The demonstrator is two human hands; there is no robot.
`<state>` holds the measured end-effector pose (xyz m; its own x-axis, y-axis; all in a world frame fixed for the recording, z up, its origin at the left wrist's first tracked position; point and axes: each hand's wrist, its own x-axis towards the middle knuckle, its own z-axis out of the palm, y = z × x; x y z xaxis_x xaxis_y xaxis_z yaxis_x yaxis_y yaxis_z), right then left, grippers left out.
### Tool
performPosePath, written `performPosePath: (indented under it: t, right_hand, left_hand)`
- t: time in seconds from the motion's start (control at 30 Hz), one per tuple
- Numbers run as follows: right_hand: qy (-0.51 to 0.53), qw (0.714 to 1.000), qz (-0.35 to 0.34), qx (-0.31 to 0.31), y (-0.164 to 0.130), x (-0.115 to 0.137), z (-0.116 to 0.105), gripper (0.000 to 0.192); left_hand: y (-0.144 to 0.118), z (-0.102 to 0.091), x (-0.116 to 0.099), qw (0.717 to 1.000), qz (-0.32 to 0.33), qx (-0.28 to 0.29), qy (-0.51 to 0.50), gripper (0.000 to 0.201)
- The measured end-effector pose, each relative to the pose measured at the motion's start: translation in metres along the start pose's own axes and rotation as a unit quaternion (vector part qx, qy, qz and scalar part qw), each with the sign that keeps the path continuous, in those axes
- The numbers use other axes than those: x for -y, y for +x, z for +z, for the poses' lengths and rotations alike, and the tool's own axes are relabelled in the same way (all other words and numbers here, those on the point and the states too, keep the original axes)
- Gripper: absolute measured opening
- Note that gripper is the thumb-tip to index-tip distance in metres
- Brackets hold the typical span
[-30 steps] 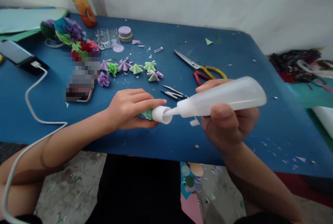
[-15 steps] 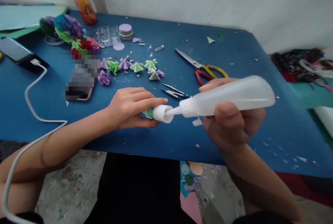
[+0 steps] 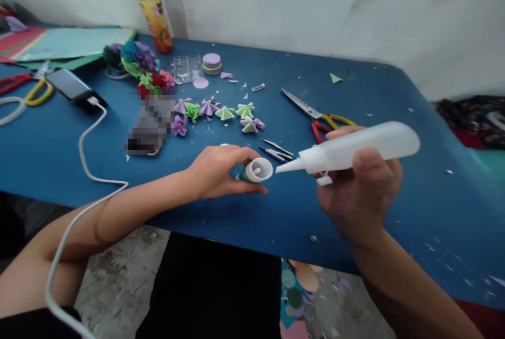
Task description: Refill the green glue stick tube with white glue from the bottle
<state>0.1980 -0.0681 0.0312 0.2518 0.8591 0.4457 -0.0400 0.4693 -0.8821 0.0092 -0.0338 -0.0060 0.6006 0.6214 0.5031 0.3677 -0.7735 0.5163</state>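
Note:
My left hand (image 3: 216, 173) grips a small white tube with a green label (image 3: 261, 170) between thumb and fingers. Its round open mouth faces right, and a white piece shows inside. In my right hand (image 3: 359, 189) a translucent white squeeze bottle (image 3: 374, 142) lies almost level. The bottle's narrow nozzle (image 3: 290, 164) points left, its tip just short of the tube's mouth. A small white cap (image 3: 324, 178) hangs below the bottle's neck. Beyond the tube lie blue-handled tweezers (image 3: 276, 154).
Scissors (image 3: 311, 113) with red and yellow handles lie behind my right hand. Folded paper pieces (image 3: 224, 113), a phone (image 3: 150, 126) and a drink bottle (image 3: 158, 23) are on the blue table (image 3: 236, 223). A white cable (image 3: 84, 160) crosses over my left forearm.
The nozzle tip has come out of the tube's mouth and now sits apart from it. My left hand has turned the tube's opening more toward me. The view has shifted left.

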Motion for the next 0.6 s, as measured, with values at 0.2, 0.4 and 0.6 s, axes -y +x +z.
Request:
performPosePath:
  t: [0.2, 0.4, 0.6]
  right_hand:
    - [0.018, 0.999, 0.026, -0.019, 0.000, -0.009, 0.003, 0.020]
    - [0.025, 0.999, 0.023, -0.009, 0.001, -0.007, 0.006, 0.017]
    - [0.033, 0.999, 0.022, 0.002, 0.001, -0.005, 0.007, 0.018]
  left_hand:
    - [0.006, -0.004, 0.003, 0.988, -0.102, 0.119, 0.013, 0.051]
    - [0.008, -0.014, 0.000, 0.993, -0.039, 0.113, -0.001, 0.071]
    - [0.018, -0.056, 0.058, 0.974, -0.002, -0.226, -0.010, 0.065]
